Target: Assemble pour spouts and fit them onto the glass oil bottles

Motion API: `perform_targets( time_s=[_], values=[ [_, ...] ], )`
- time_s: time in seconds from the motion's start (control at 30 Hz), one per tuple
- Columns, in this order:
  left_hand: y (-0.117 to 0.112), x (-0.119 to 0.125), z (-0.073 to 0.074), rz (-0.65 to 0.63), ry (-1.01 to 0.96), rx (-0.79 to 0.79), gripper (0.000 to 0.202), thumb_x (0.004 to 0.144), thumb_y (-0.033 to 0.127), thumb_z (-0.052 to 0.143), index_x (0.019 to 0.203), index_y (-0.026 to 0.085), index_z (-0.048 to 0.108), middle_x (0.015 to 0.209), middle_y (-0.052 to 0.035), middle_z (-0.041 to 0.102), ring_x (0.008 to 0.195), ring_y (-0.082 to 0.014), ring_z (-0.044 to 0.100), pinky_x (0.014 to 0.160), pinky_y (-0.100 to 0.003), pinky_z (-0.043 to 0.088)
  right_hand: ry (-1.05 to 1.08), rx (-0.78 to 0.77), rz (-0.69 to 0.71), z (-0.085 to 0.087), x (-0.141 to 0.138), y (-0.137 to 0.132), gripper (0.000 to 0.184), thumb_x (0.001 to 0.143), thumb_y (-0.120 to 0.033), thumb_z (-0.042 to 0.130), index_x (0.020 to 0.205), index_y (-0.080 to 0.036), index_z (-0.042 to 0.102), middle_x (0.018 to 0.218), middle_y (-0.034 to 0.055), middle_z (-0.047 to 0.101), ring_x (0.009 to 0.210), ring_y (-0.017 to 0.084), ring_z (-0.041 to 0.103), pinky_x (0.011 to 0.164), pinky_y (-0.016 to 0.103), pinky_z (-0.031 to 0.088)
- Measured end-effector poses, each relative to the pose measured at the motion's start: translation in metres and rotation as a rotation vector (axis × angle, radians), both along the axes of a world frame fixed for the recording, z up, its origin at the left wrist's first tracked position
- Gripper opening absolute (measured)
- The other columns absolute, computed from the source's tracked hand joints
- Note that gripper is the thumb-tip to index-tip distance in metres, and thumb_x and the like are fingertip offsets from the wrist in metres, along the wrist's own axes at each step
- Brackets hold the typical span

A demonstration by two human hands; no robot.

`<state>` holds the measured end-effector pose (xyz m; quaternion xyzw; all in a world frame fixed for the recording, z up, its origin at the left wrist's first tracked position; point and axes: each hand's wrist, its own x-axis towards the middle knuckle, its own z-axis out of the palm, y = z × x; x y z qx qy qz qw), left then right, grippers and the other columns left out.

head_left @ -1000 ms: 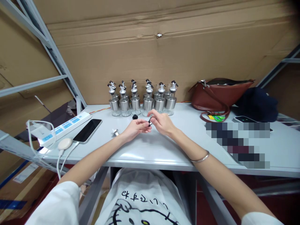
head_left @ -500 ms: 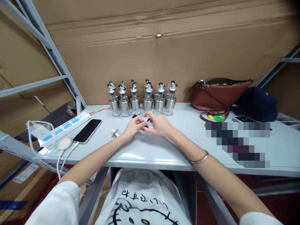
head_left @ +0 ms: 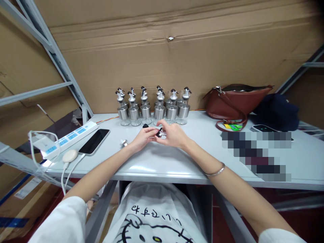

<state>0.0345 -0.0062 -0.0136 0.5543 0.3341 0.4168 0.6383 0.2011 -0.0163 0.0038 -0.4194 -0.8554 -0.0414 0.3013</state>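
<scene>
A small silver and black bottle pourer [head_left: 160,132] is held between my two hands in front of the bottles. My right hand [head_left: 173,133] grips its pale body, fingers curled around it. The fingers of my left hand [head_left: 143,136] are closed against its black end from the left; my fingers partly hide the part. A small black piece [head_left: 145,126] lies just behind my left hand. Left of that hand, a loose silver spout piece [head_left: 124,143] lies on the table. Glass bottles with steel bands [head_left: 159,113], several topped with silver and black pourers, stand in rows behind.
On the left lie a white power strip [head_left: 71,136], a black phone [head_left: 95,141] and a round white charger [head_left: 70,156] with cables. A brown handbag [head_left: 230,104] and a dark blue cap [head_left: 277,111] sit at the right. Cardboard [head_left: 177,67] closes off the back.
My left fingers have straightened a little, and more of the pourer's black end shows between my hands. The bottles and loose pieces stay where they were.
</scene>
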Motion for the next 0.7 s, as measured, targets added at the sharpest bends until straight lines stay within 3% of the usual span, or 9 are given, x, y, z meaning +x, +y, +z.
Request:
perform_targets(
  time_s=[0.33,0.7],
  values=[
    [0.009,-0.008,-0.006,-0.050,0.065,-0.006,0.008,0.084,0.017,0.066,0.089,0.011,0.065,0.083,-0.0007,0.068,0.070,-0.0116,0.063,0.072,-0.030,0.053,-0.061,-0.012,0.024,-0.001,0.002,0.001,0.045,0.077,-0.042,0.058,0.113,-0.017,0.051,0.072,0.0043,0.071,0.057,0.022,0.064,0.054,0.026,0.033],
    [0.009,-0.005,-0.011,-0.001,0.075,0.060,0.010,0.088,0.020,0.061,0.090,0.011,0.062,0.088,-0.0022,0.065,0.076,-0.0127,0.063,0.071,-0.030,0.054,-0.095,0.015,0.003,-0.001,0.003,0.003,0.046,0.076,-0.041,0.057,0.114,-0.015,0.052,0.075,0.0054,0.072,0.059,0.024,0.066,0.054,0.026,0.034]
  ],
)
